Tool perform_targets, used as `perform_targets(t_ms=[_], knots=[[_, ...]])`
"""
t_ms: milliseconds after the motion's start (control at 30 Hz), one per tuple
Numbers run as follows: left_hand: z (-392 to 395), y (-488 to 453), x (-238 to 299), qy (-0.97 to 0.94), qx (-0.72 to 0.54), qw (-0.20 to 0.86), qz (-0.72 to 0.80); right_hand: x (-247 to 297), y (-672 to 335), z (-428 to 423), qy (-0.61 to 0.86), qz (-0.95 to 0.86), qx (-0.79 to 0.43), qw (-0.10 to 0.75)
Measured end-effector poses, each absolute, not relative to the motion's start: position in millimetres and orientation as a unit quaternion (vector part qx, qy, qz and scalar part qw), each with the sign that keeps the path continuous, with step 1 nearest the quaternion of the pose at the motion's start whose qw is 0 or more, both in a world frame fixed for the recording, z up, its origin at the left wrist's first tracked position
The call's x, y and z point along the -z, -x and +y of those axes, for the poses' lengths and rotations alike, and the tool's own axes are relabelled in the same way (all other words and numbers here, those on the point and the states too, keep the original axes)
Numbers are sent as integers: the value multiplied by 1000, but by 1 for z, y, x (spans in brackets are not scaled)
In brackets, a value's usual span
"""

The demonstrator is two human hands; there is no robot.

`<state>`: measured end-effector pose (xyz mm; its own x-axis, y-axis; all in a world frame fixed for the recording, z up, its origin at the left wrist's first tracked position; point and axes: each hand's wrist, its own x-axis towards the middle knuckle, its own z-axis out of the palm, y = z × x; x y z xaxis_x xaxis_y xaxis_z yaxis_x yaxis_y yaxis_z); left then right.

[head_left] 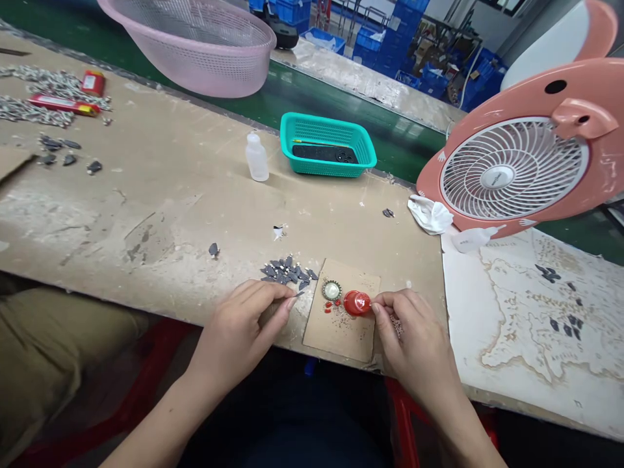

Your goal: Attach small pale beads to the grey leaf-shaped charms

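My left hand [249, 320] pinches a small dark leaf-shaped piece between thumb and forefinger, just below a small pile of the same dark pieces [287, 271]. My right hand [407, 325] is closed in a pinch with its fingertips against a red cap [357, 303]; what it grips is too small to make out. The cap lies on a brown cardboard square [341, 325], next to a bottle cap with a white inside [331, 290] and a few tiny red beads [329, 307].
A small white bottle [256, 156] and a teal basket [326, 144] holding a black phone stand at the bench's far edge. A pink fan [521, 162] and crumpled tissue [429, 214] are at the right. A pink basket [195, 39] and red lighters [63, 104] are far left.
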<state>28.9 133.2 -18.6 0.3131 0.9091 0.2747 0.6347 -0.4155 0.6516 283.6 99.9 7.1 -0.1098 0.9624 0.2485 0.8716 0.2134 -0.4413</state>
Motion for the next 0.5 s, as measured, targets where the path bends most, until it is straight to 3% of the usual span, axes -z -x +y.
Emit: perform_targets(t_ms=[500], knots=[[125,-37,19,-745,-364,307,467,-8,-284,103,599,-774,-46,201]])
